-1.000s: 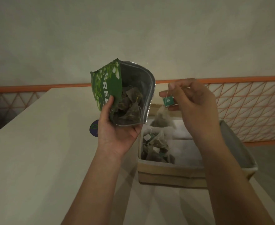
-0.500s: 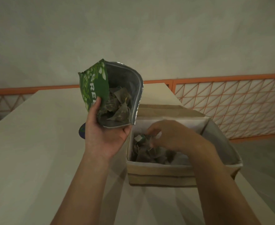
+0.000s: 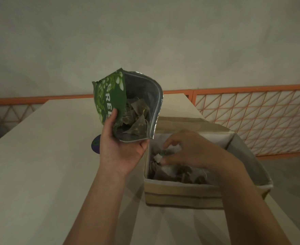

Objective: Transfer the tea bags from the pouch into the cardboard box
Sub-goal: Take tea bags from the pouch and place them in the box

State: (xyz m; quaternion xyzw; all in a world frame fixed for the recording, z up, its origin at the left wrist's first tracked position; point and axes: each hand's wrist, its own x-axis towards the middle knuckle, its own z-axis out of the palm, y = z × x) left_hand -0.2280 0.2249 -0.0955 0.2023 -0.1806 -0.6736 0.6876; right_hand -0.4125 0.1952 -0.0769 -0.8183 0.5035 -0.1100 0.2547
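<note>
While left hand [image 3: 122,152] grips the soft pouch [image 3: 128,105], right hand [image 3: 186,149] pinches a light tea bag [image 3: 159,157] by its tag, inside the cardboard box [image 3: 181,191] at lower right.

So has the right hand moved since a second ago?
Yes. The right hand has dropped from level with the pouch mouth down into the cardboard box, among the tea bags.

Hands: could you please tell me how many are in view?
2: the left hand grips the pouch; the right hand is inside the cardboard box. None seem hidden.
</note>
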